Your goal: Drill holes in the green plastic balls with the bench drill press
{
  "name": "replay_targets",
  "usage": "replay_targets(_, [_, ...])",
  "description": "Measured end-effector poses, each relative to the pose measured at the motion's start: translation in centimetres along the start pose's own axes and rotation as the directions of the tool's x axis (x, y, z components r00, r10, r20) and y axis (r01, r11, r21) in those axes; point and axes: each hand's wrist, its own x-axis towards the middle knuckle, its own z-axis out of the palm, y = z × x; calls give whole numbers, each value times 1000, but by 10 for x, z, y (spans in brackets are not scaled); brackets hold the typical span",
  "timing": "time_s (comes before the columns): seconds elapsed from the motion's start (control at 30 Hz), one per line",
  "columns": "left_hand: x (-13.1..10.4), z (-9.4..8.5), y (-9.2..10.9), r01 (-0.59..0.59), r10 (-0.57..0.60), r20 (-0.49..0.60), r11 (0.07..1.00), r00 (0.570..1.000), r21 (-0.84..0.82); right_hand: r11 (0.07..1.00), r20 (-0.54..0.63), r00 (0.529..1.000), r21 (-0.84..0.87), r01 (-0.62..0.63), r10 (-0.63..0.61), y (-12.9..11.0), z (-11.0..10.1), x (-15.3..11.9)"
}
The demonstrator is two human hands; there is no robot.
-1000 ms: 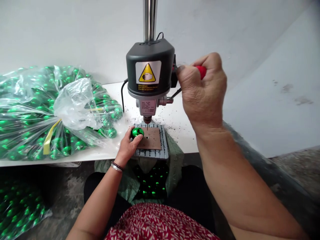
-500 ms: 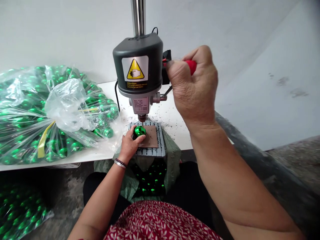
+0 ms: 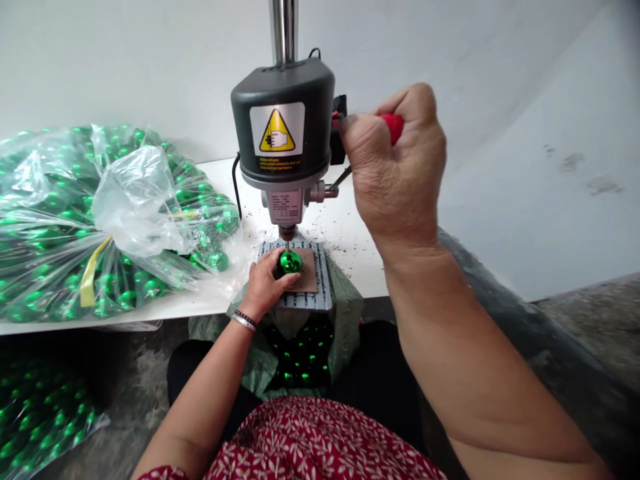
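My left hand [image 3: 267, 282] grips a shiny green ball [image 3: 291, 263] between thumb and fingers, on a brown board [image 3: 309, 270] over the grooved metal base [image 3: 320, 300]. Right above the ball is the thin bit of a bench drill press [image 3: 283, 127]; whether its tip touches the ball I cannot tell. My right hand [image 3: 400, 160] is raised beside the drill head, wrapped round the red knob [image 3: 393, 128] of its feed lever.
A clear plastic bag [image 3: 135, 200] of many green balls fills the left of the white table [image 3: 360, 260]. Dark shavings lie around the base. Below it, a green sack [image 3: 347, 313] holds more balls. Another bag of balls [image 3: 45, 407] lies lower left.
My left hand has shifted the green ball slightly right, under the drill bit. My right hand stays on the lever knob. The whole view has shifted a little.
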Motion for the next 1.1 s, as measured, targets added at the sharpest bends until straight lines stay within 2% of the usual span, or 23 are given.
replay_targets(0.17, [1,-2,-4,-24,24,11,999,1000,-34,998,10,999,-45,-32,33,-3,1,1])
replay_targets(0.5, [-3,-3,15,56,-57,33,998,998,19,999,4,1000,-31,28,-28,2,-1,-7])
replay_targets(0.83, [-4,1,11,56,-56,28,998,998,6,989,-23,997,-130,70,-73,7,-9,-23])
replay_targets(1.1, [-5,-1,14,67,-66,15,997,998,-49,944,38,977,-252,211,-209,11,-20,-41])
